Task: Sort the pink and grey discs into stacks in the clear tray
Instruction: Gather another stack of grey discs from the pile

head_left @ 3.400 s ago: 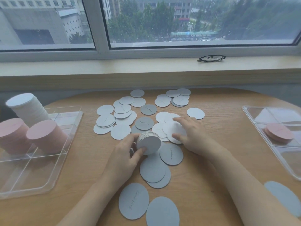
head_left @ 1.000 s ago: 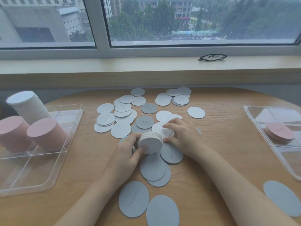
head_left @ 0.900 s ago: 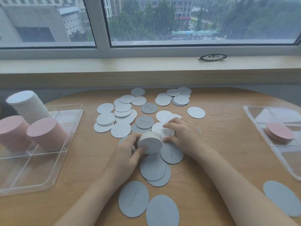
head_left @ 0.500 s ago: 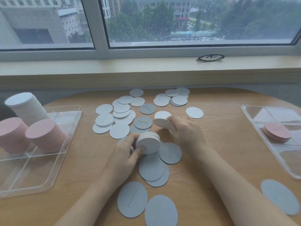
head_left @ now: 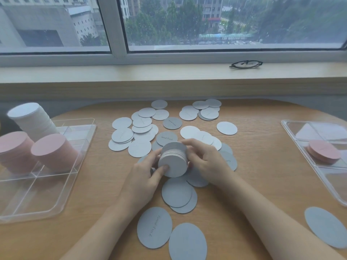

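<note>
A small stack of grey discs point(head_left: 173, 160) is held tilted on its edge above the table's middle. My left hand point(head_left: 144, 175) grips its left side with the thumb on the front face. My right hand point(head_left: 204, 160) curls round its right side and back. Several loose grey discs point(head_left: 142, 128) lie scattered beyond and in front of my hands. The clear tray point(head_left: 56, 184) on the left holds two pink stacks point(head_left: 54, 152) and a tall pale grey stack point(head_left: 33, 121).
A second clear tray point(head_left: 300, 143) at the right edge holds a short pink stack point(head_left: 323, 152). One grey disc point(head_left: 326, 226) lies near the front right. Glasses point(head_left: 245, 64) rest on the windowsill behind the table.
My right hand lifted a disc from the table, brought it to the stack and now curls round the stack. The left hand kept its grip throughout.
</note>
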The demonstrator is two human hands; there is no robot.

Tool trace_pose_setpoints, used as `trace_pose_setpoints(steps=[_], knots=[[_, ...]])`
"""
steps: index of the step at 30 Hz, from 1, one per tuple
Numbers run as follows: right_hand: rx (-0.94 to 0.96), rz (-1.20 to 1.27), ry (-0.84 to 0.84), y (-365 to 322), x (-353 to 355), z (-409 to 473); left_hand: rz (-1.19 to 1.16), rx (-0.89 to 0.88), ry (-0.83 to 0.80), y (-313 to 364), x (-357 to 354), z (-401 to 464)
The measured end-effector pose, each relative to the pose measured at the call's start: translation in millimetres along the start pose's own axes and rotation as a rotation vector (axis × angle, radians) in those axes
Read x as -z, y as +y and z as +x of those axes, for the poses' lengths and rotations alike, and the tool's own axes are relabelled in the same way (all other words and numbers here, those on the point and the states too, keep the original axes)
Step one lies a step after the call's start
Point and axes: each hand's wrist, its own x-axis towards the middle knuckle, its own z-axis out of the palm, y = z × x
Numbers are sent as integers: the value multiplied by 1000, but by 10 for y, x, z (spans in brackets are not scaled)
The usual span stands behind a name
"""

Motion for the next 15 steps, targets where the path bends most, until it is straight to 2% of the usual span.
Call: trace_pose_setpoints(steps=[5,8,10,13,15], knots=[[67,-167,-5,-24,43,-28,-24,13,28,-23,-16,-4],[188,-320,-78,-1,20,-6,-35,22,42,-28,-14,3],[234,-337,-117,24,5,10,-25,9,37,-17,-7,5],[198,-317,-23,59,81,53,0,-23,10,-1,-2,3],[101,-429,104,157,210,107,13,-38,-2,13,-4,2]])
